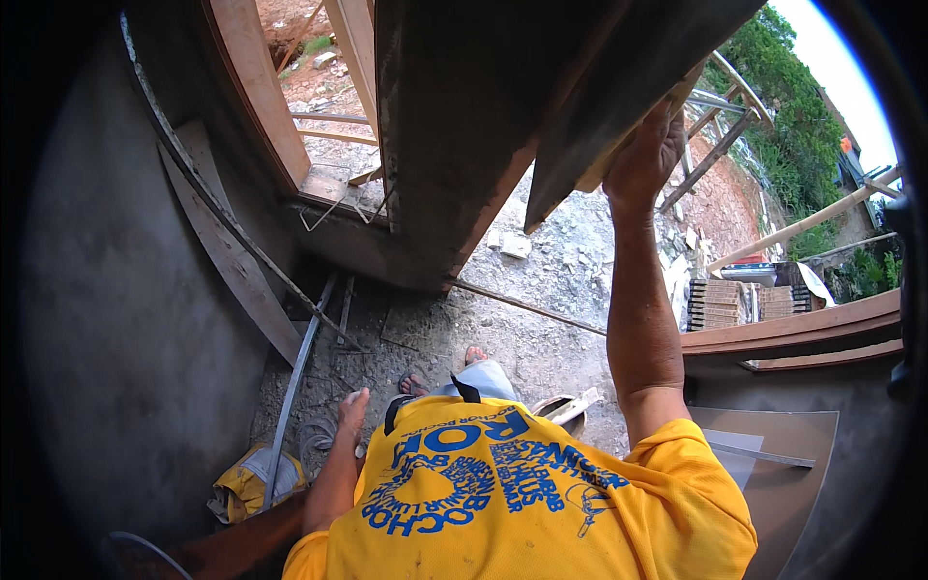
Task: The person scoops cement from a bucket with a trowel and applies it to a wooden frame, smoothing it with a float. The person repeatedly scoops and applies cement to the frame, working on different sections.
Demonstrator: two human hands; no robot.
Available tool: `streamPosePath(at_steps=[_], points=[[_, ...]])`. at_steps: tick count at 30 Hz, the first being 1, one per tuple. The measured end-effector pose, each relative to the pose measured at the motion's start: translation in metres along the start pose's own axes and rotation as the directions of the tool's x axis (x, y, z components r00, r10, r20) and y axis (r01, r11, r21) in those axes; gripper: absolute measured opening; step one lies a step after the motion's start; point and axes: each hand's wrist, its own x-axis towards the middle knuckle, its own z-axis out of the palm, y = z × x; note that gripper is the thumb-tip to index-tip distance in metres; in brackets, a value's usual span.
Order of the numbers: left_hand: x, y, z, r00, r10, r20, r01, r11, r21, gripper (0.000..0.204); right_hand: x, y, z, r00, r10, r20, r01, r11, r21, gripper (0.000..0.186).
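My right hand (646,159) is raised at the upper right, its fingers closed around the pale wooden back of a flat board (570,155). The board's dark, smooth face lies along the edge of a grey plastered pillar (454,145). My fingertips are partly hidden behind the wood. Low beside my waist, my left hand (354,411) hangs with its fingers loosely extended and nothing seen in it.
A long metal bar (300,377) and a curved plank (222,232) lean at the left wall. Beside them sits a yellow sack (253,483). Wooden window frames (802,324) stand at both sides; a bucket (570,411) is on the rough floor.
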Motion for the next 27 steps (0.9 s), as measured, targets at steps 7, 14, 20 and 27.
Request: streamPosePath(at_steps=[7,14,20,27], points=[[0.006,0.004,0.002,0.998,-0.023,0.059,0.028,0.996,-0.09,0.06,0.099,-0.04,0.02,0.698,-0.641,0.319,0.711,0.569,-0.413,0.049],[-0.01,-0.001,0.007,0.998,-0.07,0.006,0.07,0.995,-0.067,0.063,0.086,-0.027,0.023,0.774,-0.519,0.361,0.633,0.633,-0.447,0.044],[-0.015,-0.002,0.0,0.994,-0.07,-0.086,0.064,0.995,-0.075,0.055,0.052,-0.003,0.02,0.932,-0.352,0.091,0.34,0.756,-0.559,0.033],[-0.023,0.016,0.003,0.996,-0.038,-0.084,0.031,0.996,-0.089,0.051,-0.002,0.027,0.01,0.958,-0.284,0.049,0.243,0.707,-0.664,0.033]])
